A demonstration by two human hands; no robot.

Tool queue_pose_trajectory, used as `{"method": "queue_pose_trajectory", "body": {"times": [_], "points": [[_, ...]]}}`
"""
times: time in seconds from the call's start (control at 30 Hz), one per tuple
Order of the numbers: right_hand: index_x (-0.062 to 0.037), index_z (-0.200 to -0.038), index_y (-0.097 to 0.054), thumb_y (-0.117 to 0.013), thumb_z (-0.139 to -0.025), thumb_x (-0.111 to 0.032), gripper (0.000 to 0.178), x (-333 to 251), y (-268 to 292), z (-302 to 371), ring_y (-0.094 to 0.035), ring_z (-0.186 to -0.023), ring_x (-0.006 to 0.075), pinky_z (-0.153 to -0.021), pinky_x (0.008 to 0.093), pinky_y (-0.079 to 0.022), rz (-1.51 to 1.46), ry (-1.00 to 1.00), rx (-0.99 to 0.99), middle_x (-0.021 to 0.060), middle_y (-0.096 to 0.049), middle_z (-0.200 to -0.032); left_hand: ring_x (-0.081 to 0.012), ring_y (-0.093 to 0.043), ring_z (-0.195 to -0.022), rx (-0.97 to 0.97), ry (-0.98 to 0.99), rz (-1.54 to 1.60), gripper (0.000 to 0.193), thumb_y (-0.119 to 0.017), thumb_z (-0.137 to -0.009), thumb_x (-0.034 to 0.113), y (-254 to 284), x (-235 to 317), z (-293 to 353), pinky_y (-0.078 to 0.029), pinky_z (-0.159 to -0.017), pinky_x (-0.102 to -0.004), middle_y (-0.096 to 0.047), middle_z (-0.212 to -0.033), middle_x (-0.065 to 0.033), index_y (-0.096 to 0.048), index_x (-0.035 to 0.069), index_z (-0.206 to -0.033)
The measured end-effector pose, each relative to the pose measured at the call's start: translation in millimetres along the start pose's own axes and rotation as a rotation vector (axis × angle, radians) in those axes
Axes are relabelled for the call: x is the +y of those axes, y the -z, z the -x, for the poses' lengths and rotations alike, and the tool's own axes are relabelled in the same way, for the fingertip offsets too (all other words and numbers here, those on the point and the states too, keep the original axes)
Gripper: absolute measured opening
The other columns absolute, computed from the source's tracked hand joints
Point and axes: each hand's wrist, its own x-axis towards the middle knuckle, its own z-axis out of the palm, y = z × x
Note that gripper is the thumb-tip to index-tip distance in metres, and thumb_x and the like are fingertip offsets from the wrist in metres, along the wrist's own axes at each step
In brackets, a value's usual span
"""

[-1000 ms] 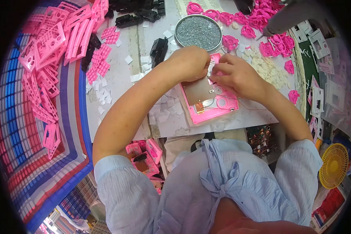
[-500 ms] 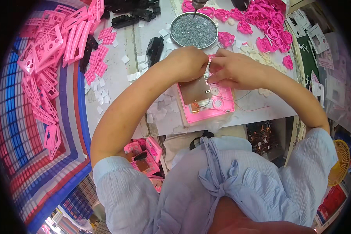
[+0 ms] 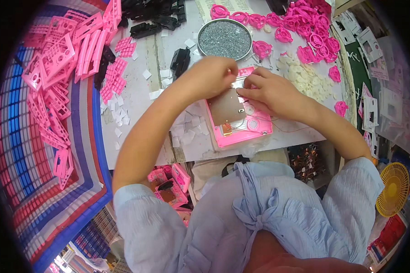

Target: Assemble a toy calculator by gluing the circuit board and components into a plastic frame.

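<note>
A pink plastic casing (image 3: 239, 139) lies on the worktable in front of me, with a flat brown circuit board (image 3: 224, 109) in its left half. Thin wires run across its lower part, near a round opening. Over the casing's upper left, my left hand (image 3: 214, 75) is closed with curled fingers; whatever it holds is hidden. My right hand (image 3: 271, 92) reaches in from the right, thumb and forefinger closed by the board's upper right corner. What lies between those fingertips is too small to make out.
Just beyond my hands stands a round dish (image 3: 225, 40) of small metal screws. Cream-coloured discs (image 3: 300, 75) and bright pink round parts (image 3: 314, 38) lie to the right. Black parts (image 3: 181, 61) and white paper squares (image 3: 120, 116) lie left. Pink panels (image 3: 54, 59) fill a striped bag.
My left hand has shifted slightly left, and my right hand has turned, its fingers more curled. The driver tip above the screw dish has left the view. The view has shifted a little.
</note>
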Motion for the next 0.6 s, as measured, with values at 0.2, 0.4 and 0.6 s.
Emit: {"method": "queue_pose_trajectory", "body": {"times": [0.2,0.4,0.6], "points": [[-0.0080,-0.114,-0.069,-0.068,-0.083,-0.007,0.031,9.9,1.5,-0.8,-0.058,-0.100,0.0300,-0.086,0.0394,-0.050,-0.009,-0.028,0.316,0.0106,-0.064,-0.100,-0.0262,-0.060,-0.056,0.252,0.440,-0.337,0.023,-0.071,-0.085,0.023,12.2,-4.1,66.0,-0.046,-0.057,-0.0380,-0.061,-0.064,-0.0159,-0.069,0.000,-0.085],[-0.0056,-0.108,-0.070,-0.066,-0.082,-0.012,0.026,25.3,-21.5,-78.3,-0.060,-0.097,0.0329,-0.085,0.0431,-0.049,-0.164,-0.127,0.248,0.0114,-0.067,-0.100,-0.0287,-0.061,-0.066,0.459,0.457,-0.099,0.019,-0.069,-0.086,0.020,-5.2,5.8,62.6,-0.047,-0.064,-0.0399,-0.063,-0.071,-0.0134,-0.067,0.001,-0.086],[-0.0043,-0.095,-0.068,-0.069,-0.082,-0.014,0.016,22.5,-17.6,-96.3,-0.059,-0.094,0.0343,-0.084,0.0436,-0.048,-0.281,-0.193,0.052,0.0113,-0.066,-0.091,-0.0297,-0.062,-0.076,0.796,-0.027,-0.118,0.010,-0.067,-0.085,0.009,-15.8,9.6,44.1,-0.048,-0.072,-0.0402,-0.064,-0.087,-0.0118,-0.064,0.003,-0.094]]}}
